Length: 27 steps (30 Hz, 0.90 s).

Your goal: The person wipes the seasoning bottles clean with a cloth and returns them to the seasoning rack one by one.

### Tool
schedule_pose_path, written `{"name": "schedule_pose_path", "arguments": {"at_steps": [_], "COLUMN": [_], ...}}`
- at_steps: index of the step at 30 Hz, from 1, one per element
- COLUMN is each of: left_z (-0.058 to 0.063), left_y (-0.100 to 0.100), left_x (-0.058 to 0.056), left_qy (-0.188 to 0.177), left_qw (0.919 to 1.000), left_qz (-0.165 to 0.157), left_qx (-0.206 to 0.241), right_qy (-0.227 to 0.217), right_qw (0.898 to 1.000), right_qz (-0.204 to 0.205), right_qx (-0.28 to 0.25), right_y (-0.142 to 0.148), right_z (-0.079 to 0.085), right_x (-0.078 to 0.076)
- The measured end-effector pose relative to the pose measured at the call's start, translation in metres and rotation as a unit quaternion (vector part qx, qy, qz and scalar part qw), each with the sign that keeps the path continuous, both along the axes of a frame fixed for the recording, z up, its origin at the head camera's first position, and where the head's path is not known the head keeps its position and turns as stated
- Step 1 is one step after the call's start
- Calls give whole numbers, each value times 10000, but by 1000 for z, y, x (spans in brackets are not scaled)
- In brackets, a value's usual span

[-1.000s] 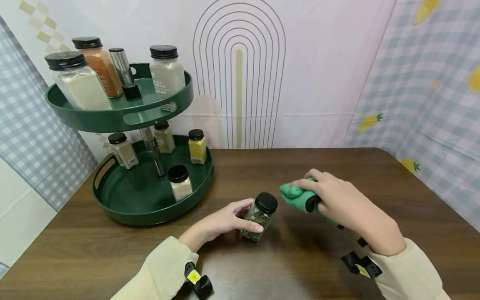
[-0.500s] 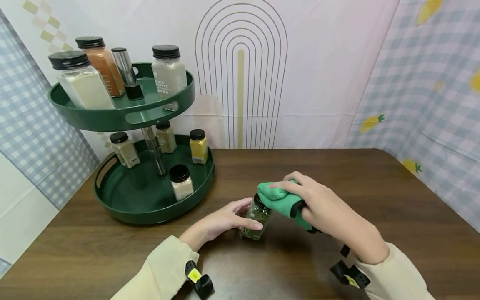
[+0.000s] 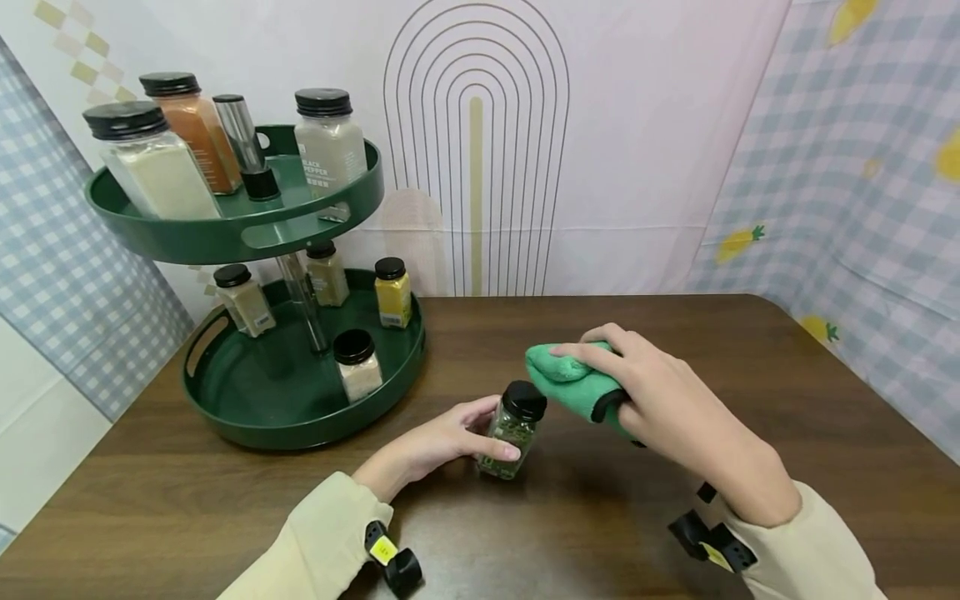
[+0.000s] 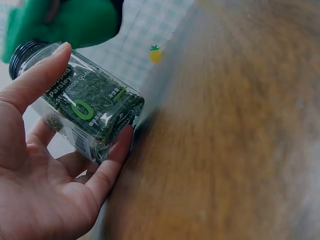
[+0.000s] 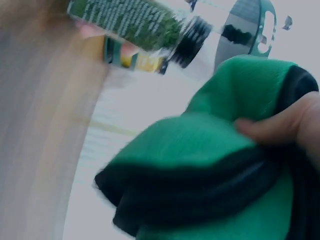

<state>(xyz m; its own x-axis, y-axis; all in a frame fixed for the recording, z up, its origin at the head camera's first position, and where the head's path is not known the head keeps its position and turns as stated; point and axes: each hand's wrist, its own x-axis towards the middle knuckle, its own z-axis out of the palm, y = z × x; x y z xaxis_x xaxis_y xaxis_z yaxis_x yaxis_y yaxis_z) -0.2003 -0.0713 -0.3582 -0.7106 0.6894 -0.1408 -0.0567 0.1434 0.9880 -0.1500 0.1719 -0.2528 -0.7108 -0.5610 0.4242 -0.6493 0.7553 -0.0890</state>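
My left hand (image 3: pixel 450 442) grips a small clear jar of chopped parsley (image 4: pixel 92 97), thumb on one side and fingers round the other. The jar (image 3: pixel 510 437) has a black lid and tilts slightly, close over the wooden table. In my right hand (image 3: pixel 652 383) is a bunched green cloth with black edging (image 3: pixel 573 379), pinched between thumb and fingers just right of the lid. The right wrist view shows the folded cloth (image 5: pixel 240 95) beside the black lid (image 5: pixel 190 42), with a gap between them.
A two-tier green turntable tray (image 3: pixel 300 437) stands at the left. Its upper tier (image 3: pixel 180 237) carries large spice jars and a metal cylinder (image 3: pixel 243 142); several small jars, one yellow (image 3: pixel 393 296), stand below. A white patterned backdrop (image 3: pixel 637 150) hangs behind the wooden table (image 3: pixel 600 533).
The cloth moved left onto the jar's lid half a second ago, then lifted back up and right, uncovering the lid. My left hand keeps its hold on the jar, almost unmoved.
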Motion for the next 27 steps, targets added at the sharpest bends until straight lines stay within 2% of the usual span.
{"name": "schedule_pose_path", "arguments": {"at_steps": [3,5,9,14,17,23,25,27], "left_z": [0,0,0,0,0,-1,-1,-2], "left_y": [0,0,1,1,1,-1,-1,-1], "left_x": [0,0,0,0,0,1,1,1], "left_qy": [25,52,59,-8,-7,63,55,56], "left_qw": [10000,10000,9999,9999,9999,10000,10000,10000], "left_qz": [-4,20,99,136,125,13,-22,-33], "left_qx": [-34,-61,-69,-65,-70,9,32,48], "right_qy": [30,-4,-115,-526,-629,-243,10,161], "right_qw": [9987,9979,9991,9986,9976,9946,9958,9983], "right_qz": [499,639,414,24,-238,-778,-767,-510], "right_qx": [-90,-46,32,38,155,637,500,250], "right_y": [-7,-11,-12,-5,-2,-1,-1,-2], "right_z": [-3,-6,-10,-12,-11,-9,-9,-8], "right_x": [2,2,-1,-7,-8,-7,-7,-7]}}
